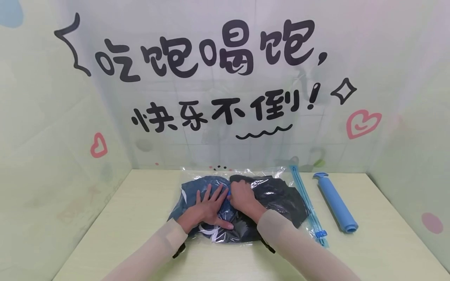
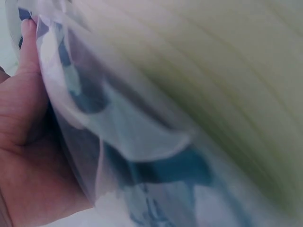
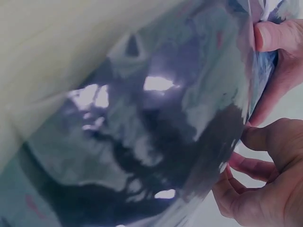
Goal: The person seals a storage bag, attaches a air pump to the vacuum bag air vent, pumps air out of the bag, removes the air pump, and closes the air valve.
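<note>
A clear vacuum storage bag (image 1: 281, 203) lies on the table, holding dark blue clothing (image 1: 197, 187) on the left and black clothing on the right. My left hand (image 1: 207, 210) presses on the bag's left half with straight, spread fingers; its thumb and palm show against the film in the left wrist view. Beside it my right hand (image 1: 242, 197) has its fingers curled at the bag's middle, pinching a small blue valve cap (image 1: 229, 193), mostly hidden by the fingers. In the right wrist view, the right thumb and fingers (image 3: 255, 137) meet the shiny film.
To the right of the bag lies a blue hand pump (image 1: 335, 203) with its handle towards the wall. Along the bag's right end runs a blue zip seal (image 1: 304, 195) with a blue slider (image 1: 321, 233) near its front end. A printed curtain stands behind the table.
</note>
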Tool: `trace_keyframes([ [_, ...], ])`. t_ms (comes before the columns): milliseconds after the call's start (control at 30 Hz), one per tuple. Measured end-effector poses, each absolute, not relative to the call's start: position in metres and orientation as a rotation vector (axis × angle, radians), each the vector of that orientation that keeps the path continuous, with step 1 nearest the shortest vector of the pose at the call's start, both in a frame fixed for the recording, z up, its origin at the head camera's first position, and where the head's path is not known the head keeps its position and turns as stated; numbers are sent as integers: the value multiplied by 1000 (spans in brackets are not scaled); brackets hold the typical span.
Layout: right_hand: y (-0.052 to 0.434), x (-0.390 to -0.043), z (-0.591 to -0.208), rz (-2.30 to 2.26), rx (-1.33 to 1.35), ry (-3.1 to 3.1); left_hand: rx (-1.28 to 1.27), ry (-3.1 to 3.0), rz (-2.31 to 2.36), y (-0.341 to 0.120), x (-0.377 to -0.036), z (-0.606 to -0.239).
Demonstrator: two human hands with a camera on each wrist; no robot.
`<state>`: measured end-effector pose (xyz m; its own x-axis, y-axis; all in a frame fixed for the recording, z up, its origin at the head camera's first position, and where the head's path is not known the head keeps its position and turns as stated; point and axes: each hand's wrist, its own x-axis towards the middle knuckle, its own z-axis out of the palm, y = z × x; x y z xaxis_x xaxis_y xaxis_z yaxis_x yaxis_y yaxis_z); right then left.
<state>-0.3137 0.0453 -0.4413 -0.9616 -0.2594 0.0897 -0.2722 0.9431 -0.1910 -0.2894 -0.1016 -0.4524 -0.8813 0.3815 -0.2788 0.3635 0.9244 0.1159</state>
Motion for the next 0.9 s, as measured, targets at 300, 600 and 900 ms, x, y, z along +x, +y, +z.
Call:
trace_keyframes([
  [300, 43, -317, -439, 215, 420, -3067, 549, 2783, 86, -102, -290, -452],
  [600, 43, -319, -442, 151, 448, -3069, 539, 2766, 92, -101, -291, -455],
  [900, 40, -316, -438, 224, 405, -3084, 546, 2770, 105, -103, -292, -455],
])
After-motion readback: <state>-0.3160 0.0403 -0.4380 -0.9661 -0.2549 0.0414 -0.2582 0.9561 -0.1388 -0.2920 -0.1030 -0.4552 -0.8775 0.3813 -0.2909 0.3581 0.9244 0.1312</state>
